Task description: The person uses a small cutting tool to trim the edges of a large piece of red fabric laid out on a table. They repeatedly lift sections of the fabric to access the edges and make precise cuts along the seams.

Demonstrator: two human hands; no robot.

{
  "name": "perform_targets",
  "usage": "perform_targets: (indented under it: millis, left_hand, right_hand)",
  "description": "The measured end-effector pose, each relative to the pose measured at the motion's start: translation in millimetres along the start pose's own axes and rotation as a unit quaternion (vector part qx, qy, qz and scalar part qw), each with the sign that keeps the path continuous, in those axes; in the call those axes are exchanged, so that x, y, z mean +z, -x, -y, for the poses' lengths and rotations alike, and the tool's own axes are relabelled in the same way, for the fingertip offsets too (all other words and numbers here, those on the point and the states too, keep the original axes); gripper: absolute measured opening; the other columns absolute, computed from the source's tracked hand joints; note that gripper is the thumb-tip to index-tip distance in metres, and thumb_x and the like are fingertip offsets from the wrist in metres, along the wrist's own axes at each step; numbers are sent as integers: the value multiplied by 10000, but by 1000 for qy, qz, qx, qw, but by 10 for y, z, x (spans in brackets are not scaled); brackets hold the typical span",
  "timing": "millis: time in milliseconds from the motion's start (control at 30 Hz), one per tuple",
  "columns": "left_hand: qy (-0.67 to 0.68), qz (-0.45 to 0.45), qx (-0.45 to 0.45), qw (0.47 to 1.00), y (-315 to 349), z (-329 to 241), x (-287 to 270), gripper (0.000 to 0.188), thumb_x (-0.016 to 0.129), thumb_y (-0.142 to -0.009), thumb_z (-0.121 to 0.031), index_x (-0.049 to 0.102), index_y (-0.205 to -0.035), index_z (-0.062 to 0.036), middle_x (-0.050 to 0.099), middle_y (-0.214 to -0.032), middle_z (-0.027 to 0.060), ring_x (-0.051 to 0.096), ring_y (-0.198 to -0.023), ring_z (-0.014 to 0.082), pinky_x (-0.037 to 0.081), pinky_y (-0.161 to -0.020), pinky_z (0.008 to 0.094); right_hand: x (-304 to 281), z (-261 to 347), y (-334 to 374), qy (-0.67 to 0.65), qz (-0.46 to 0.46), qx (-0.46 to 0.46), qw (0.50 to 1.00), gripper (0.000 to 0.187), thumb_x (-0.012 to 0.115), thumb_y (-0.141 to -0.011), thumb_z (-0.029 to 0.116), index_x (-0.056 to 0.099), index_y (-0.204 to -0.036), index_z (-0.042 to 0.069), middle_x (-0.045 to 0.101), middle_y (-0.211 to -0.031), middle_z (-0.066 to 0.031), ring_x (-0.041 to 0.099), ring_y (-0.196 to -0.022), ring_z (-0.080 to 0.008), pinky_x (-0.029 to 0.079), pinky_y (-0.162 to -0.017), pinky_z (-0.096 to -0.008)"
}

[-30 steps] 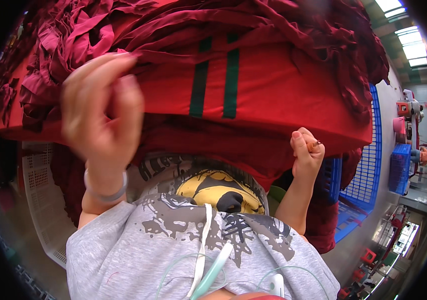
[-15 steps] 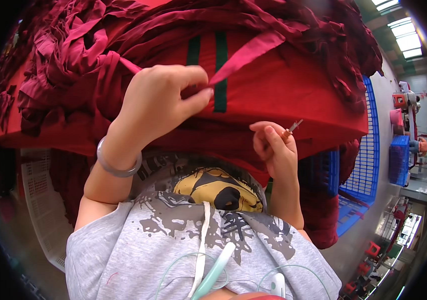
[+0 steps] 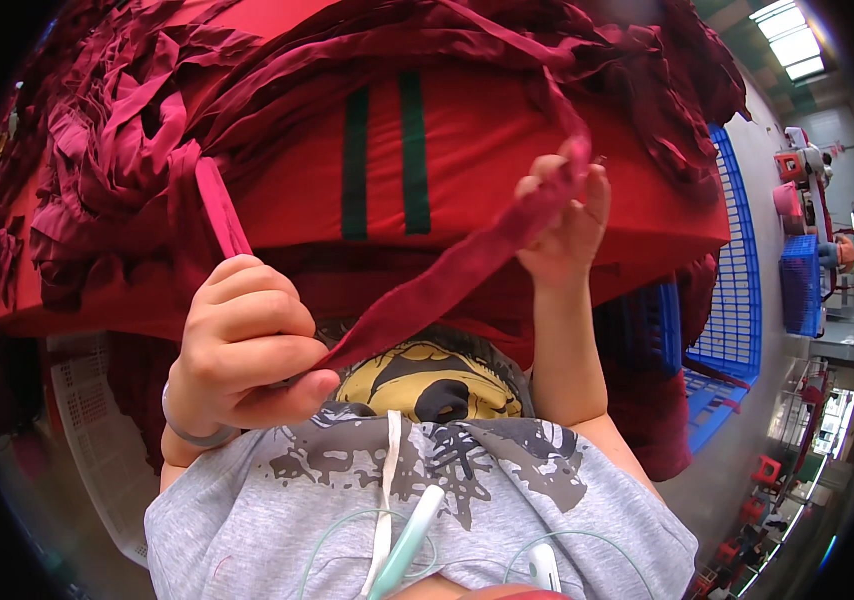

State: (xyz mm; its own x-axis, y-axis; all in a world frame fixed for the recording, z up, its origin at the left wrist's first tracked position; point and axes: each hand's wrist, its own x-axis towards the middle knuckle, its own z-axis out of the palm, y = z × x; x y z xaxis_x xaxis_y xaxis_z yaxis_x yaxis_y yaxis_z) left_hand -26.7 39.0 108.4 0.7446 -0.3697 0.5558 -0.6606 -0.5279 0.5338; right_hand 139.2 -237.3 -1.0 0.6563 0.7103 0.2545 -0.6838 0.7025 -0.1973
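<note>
A long dark-red fabric strip [image 3: 447, 285] slants across in front of my chest. Low on the left, my left hand [image 3: 247, 340] is closed round its lower end, and a brighter folded length of strip [image 3: 217, 205] runs from the top of that fist up to the pile. My right hand [image 3: 565, 215] is raised at the right with curled fingers, and the strip passes over them and on up toward the pile. Blurred cloth partly covers those fingers. A tiny dark tip shows beside the right fingertips; the rest of that small metal-tipped tool is hidden.
Tangled dark-red strips [image 3: 117, 150] heap over the far and left parts of a red cloth-covered surface [image 3: 487, 150], which bears two dark green bands [image 3: 414, 150]. A blue plastic crate [image 3: 737, 270] stands at the right, a white perforated basket [image 3: 97, 430] at the lower left.
My left hand has come down and nearer, drawing the strip with it. My right hand has risen to the strip. The small tool, plain to see before, is now mostly hidden.
</note>
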Motion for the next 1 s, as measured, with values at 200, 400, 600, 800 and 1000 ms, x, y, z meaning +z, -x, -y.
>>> perform_targets:
  millis: [200, 400, 600, 800, 1000]
  left_hand:
    - [-192, -73, -26, 978, -140, 218, 170, 145, 741, -696, -181, 657, -780, -99, 563, -729, 22, 562, -649, 213, 408, -625, 347]
    - [-253, -58, -114, 959, -250, 689, 338, 240, 721, -803, -329, 669, -799, -95, 571, -779, 10, 550, -769, 206, 380, -752, 355]
    - [-105, -56, -57, 991, -375, 670, 325, 171, 755, -784, -166, 644, -783, -37, 557, -719, 54, 542, -689, 230, 412, -647, 341]
    - [-25, -55, -201, 978, -158, 714, 251, 202, 754, -791, -121, 614, -713, 4, 536, -609, 68, 489, -516, 167, 380, -504, 284]
    - [-191, -5, -372, 909, -60, 772, 169, 278, 704, -818, -273, 648, -747, -10, 591, -646, 149, 572, -583, 318, 431, -555, 377]
  right_hand:
    - [354, 887, 833, 21, -48, -255, 966, 213, 644, -898, 342, 719, -1053, 217, 527, -800, 38, 492, -782, -125, 426, -655, -292]
    - [754, 1426, 1751, 229, -104, -380, 890, 146, 727, -819, 208, 699, -928, 114, 479, -756, 37, 442, -779, -122, 395, -680, -254]
    - [922, 1738, 2271, 155, -306, -461, 818, 164, 675, -847, 122, 676, -1006, 87, 646, -904, 4, 517, -846, -169, 452, -771, -315]
    - [678, 3251, 3096, 311, -331, -301, 838, 144, 607, -905, 144, 682, -1019, 98, 697, -1026, -6, 576, -912, -217, 459, -890, -460]
    - [76, 4072, 2363, 349, -508, -287, 733, 262, 634, -920, 224, 671, -1151, 107, 697, -1117, -69, 665, -984, -247, 530, -874, -436]
